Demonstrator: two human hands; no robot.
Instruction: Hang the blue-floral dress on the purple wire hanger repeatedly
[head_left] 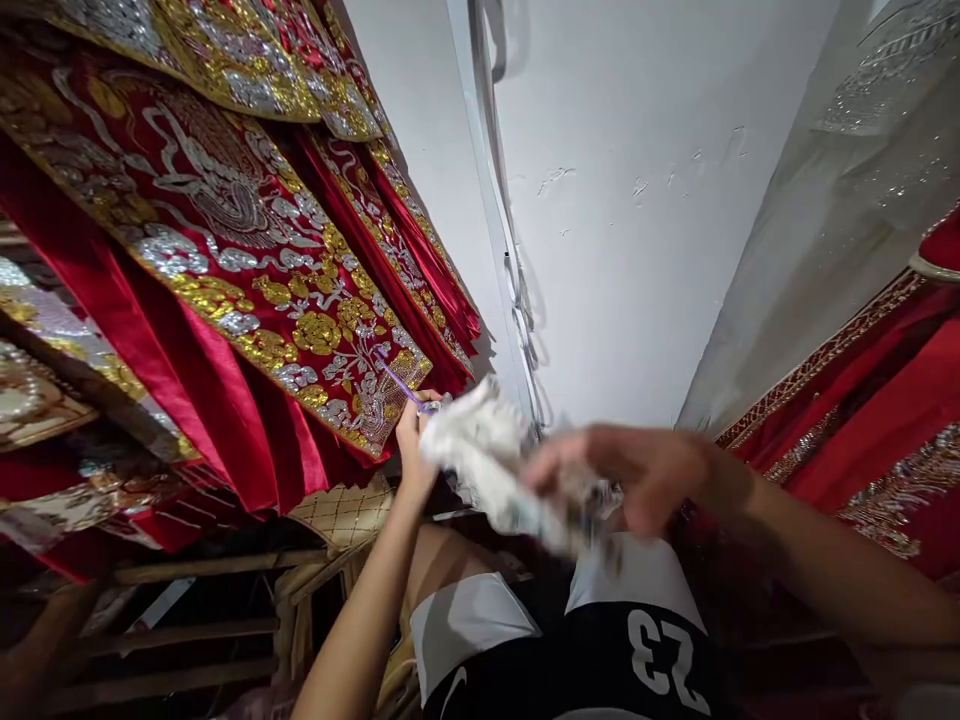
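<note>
My left hand is closed at the near end of a thin purple strip, which sticks out up and to the left across the embroidered cloth. Against that hand lies a crumpled white cloth, bunched above my lap and blurred at its lower end. My right hand is over the right side of this bundle, fingers curved and smeared by motion. Whether it grips the cloth cannot be made out. Something blurred and shiny hangs beneath its fingers.
Red satin hangings with gold and silver sequin embroidery fill the left. Ahead is a white wall with a vertical strip and cable. Red beaded fabric and sheer material hang right. A wooden frame stands lower left.
</note>
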